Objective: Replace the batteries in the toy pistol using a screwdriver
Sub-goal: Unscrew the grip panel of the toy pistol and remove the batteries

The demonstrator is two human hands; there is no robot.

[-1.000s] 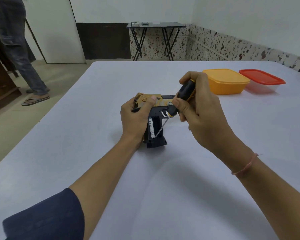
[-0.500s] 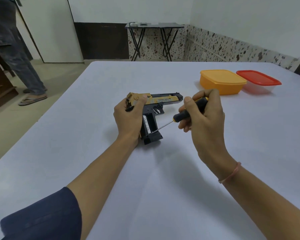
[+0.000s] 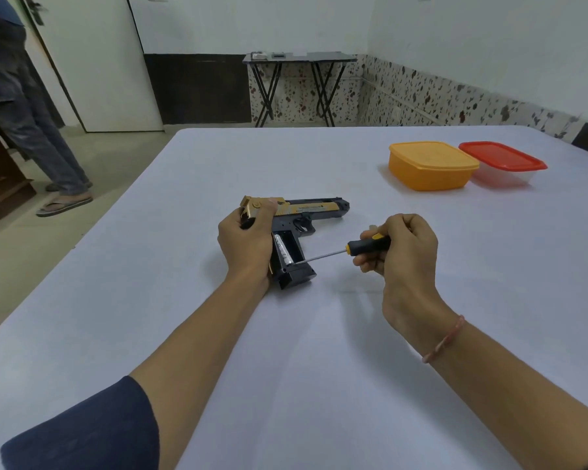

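Note:
A gold and black toy pistol lies on its side in the middle of the white table, barrel pointing right. My left hand grips its rear end and the back of the grip. The battery compartment in the grip is uncovered, and a silver battery shows inside. My right hand holds a screwdriver with a black and yellow handle. Its thin shaft runs left, and the tip rests at the lower end of the battery.
An orange lidded box and a clear box with a red lid stand at the back right of the table. A person's legs are on the floor at the far left. A folding table stands by the back wall.
My right hand has dropped from above the pistol to its right side. The screwdriver has swung from steep to nearly level, its tip still in the compartment. My left hand keeps its grip.

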